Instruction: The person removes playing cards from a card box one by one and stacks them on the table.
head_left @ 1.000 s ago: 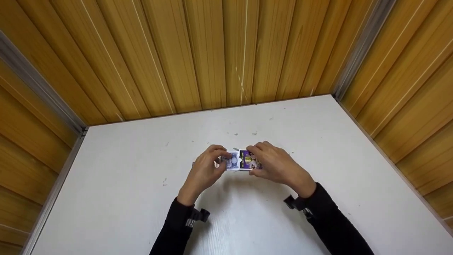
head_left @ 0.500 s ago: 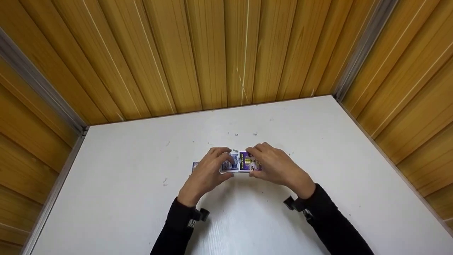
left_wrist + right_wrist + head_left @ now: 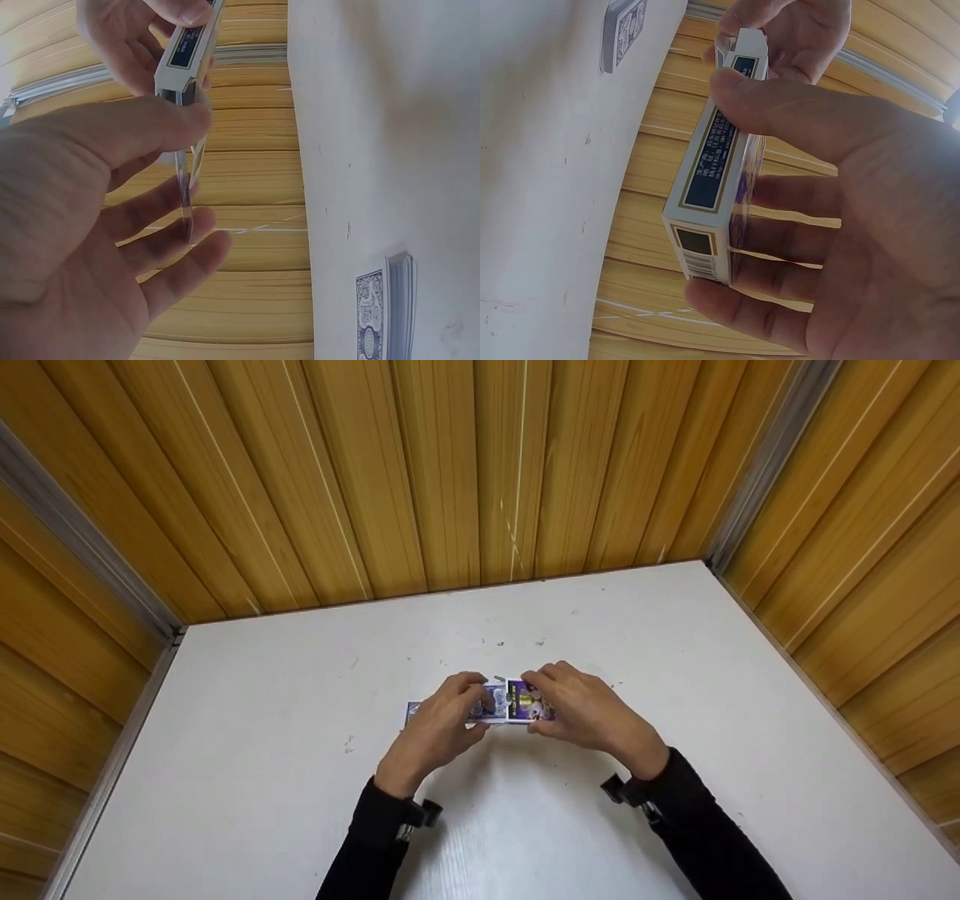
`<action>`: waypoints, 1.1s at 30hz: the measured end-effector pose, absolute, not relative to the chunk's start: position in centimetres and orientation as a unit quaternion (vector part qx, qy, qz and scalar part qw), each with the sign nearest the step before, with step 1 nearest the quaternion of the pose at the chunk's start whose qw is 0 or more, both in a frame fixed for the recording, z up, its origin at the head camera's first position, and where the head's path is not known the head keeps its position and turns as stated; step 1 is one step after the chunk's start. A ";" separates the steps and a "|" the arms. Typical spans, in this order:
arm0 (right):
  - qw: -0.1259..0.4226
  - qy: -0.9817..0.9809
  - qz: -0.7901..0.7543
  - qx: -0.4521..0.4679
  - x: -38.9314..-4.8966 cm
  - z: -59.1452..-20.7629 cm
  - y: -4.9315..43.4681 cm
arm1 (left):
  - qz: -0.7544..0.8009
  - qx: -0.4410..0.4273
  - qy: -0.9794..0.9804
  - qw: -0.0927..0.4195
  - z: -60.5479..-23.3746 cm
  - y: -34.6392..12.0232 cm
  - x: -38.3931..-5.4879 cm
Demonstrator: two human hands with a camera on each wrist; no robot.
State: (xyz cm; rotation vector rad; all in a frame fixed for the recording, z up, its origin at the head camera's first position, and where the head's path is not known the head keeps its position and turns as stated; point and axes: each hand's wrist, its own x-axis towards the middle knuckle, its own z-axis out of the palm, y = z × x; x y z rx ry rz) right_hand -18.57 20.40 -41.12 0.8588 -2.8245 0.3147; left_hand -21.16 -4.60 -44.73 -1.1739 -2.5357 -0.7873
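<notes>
The box is held up off the table, between the two hands and near the middle of the head view. It is white, with a purple picture on its upper face, a dark lettered panel along one narrow side and a barcode at one end. Its open end points toward the left hand, and the blue-patterned cards stand partly out of that end; how many there are cannot be told.

The right hand has its grip closed about the box, the thumb laid on the panelled side and the other fingers across from it, one fingertip close to the barcode end. The left hand's grip is nearly closed at the open end, pinching the cards between thumb and forefinger; its other fingers are apart and slightly bent, the cards' edges showing beside them.

A stack of cards with the same kind of patterned back lies on the table, to the left of the box and partly hidden by the left hand in the head view. The table is white, with small dark scuffs. Both sleeves are black, with a black mount at each wrist. Wood-grain panels stand behind and at both sides, with grey metal posts at the corners.
</notes>
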 end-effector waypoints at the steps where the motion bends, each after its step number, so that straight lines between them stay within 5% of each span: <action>1: 0.086 -0.948 0.106 0.286 -18.6 -41.1 20.4 | -0.269 -0.401 -0.868 0.116 -44.7 -4.8 -21.2; 33: 0.071 -0.959 0.124 0.245 -18.8 -40.2 21.9 | -0.328 -0.252 -0.910 -0.016 -44.7 -9.9 -23.7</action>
